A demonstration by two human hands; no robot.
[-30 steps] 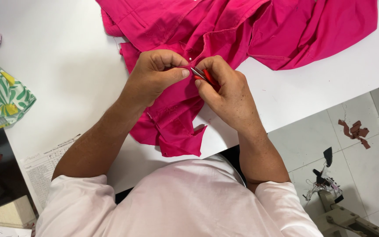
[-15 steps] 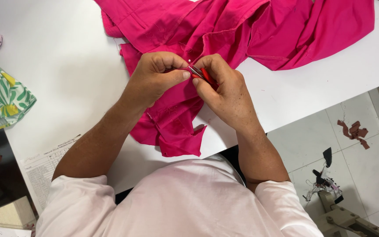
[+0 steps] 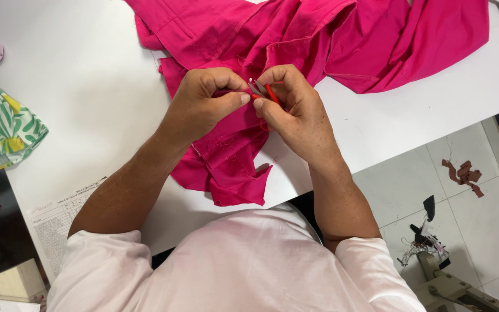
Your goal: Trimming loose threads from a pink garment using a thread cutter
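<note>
Pinching a fold of pink fabric [image 3: 232, 147] in the left hand [image 3: 206, 104] — right hand [image 3: 295, 112] just beside, gripping a red-handled tool [image 3: 268, 92] angling far-left toward that pinch.

Left hand [image 3: 206, 104] curled, fingers pinched; right hand [image 3: 295, 110] curled, fingers pinched, knuckles facing, forearms converging.

Two bare hands show at the frame's centre: one left hand [image 3: 203, 104] and one right hand [image 3: 295, 112]. One pink garment [image 3: 319, 40] spreads across the upper middle, and one small red-handled tool [image 3: 270, 92] sits between the hands. One green leaf-print fabric [image 3: 1, 124] lies at the left edge, and one printed sheet [image 3: 59, 222] at lower left.
</note>
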